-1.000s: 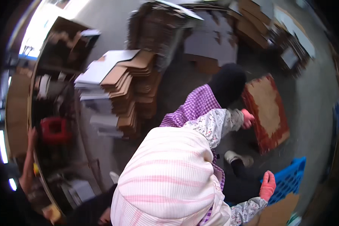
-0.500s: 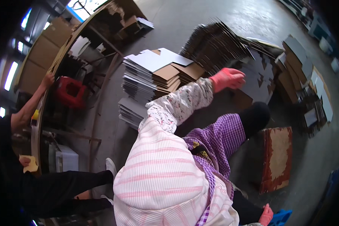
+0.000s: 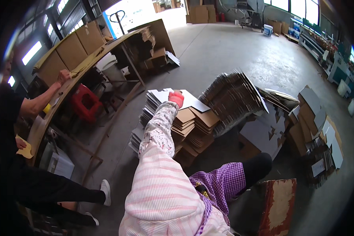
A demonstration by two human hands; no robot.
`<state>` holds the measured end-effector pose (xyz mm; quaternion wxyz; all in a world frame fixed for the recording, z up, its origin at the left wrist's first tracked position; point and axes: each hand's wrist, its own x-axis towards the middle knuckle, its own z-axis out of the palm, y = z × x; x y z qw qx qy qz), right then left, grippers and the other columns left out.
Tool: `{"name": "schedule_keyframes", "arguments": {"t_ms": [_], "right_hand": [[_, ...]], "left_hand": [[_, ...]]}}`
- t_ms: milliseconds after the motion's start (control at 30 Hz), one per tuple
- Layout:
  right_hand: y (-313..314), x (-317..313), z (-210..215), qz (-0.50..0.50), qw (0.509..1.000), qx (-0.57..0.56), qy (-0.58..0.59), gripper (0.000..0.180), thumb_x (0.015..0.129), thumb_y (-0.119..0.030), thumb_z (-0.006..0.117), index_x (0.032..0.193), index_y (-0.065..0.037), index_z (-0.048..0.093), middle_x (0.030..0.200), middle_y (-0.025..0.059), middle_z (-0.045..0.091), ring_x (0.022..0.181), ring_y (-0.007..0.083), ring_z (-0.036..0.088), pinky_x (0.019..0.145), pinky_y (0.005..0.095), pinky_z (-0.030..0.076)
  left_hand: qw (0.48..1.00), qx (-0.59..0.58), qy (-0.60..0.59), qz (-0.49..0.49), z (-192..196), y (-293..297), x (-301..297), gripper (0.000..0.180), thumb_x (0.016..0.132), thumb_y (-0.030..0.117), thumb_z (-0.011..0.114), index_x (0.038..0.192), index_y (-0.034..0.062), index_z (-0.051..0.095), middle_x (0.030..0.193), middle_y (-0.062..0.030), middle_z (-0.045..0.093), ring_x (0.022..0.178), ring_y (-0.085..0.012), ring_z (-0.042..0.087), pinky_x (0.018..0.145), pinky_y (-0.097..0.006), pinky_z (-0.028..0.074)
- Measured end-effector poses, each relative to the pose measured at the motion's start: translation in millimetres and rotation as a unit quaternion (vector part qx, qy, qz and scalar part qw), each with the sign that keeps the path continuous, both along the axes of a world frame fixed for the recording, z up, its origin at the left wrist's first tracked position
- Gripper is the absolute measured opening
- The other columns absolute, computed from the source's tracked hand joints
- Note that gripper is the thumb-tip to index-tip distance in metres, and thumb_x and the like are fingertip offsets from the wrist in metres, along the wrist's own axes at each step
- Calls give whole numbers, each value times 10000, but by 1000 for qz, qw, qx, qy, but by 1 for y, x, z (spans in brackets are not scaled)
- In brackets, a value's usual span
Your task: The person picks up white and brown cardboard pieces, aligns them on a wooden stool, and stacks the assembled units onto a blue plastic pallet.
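Fingers of the red-gloved left hand press flat on the white cardboard sheet topping the stack; its long axis runs 10 to 4 o'clock. Right hand unseen.

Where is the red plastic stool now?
In the head view, the red plastic stool stands at the left, under the long curved table, left of the stacked cardboard sheets.

— What colours over there?
— A red-gloved hand on a white sheet topping the brown cardboard stack; the sleeve is floral.
— And nearby?
— A red stool, purple checked cloth, grey floor.
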<state>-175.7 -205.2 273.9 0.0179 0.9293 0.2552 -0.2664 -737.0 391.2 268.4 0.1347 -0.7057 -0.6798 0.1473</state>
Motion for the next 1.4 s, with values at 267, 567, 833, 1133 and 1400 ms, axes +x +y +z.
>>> {"name": "schedule_keyframes", "arguments": {"t_ms": [267,567,833,1133,1400], "right_hand": [[36,-1,12,72,995,-45,-56,579,842,-615,385,880,-104,655,960,154,622,933,350,556,801,422,437],[44,-10,25,58,996,-45,-57,601,841,-627,359,933,-111,654,1001,164,611,981,359,544,834,422,432],[27,-11,17,34,996,-47,-71,602,822,-651,377,958,-129,643,1021,151,608,988,325,547,846,401,427],[10,19,-27,80,985,141,-63,512,871,-455,472,711,11,610,707,209,597,660,334,586,639,402,451],[-26,50,-51,-22,991,133,7,469,894,-409,484,782,27,615,710,122,607,587,194,566,551,316,468]], "left_hand": [[995,-73,-3,62,18,-2,1,233,785,227,491,940,175,658,1029,-61,633,1013,-243,580,830,-390,461],[987,-50,-2,154,21,13,-9,259,785,254,497,983,185,648,1066,-64,620,1041,-249,565,860,-403,445],[989,-39,-8,143,11,14,-1,286,785,277,502,1022,193,640,1099,-67,608,1066,-254,551,888,-415,431],[999,-39,14,18,14,8,-66,322,785,304,508,1065,203,630,1136,-70,594,1094,-260,535,919,-428,415],[932,294,-174,124,33,-58,-110,393,760,252,583,1141,158,552,1139,-111,555,1074,-303,514,920,-383,411]]}}
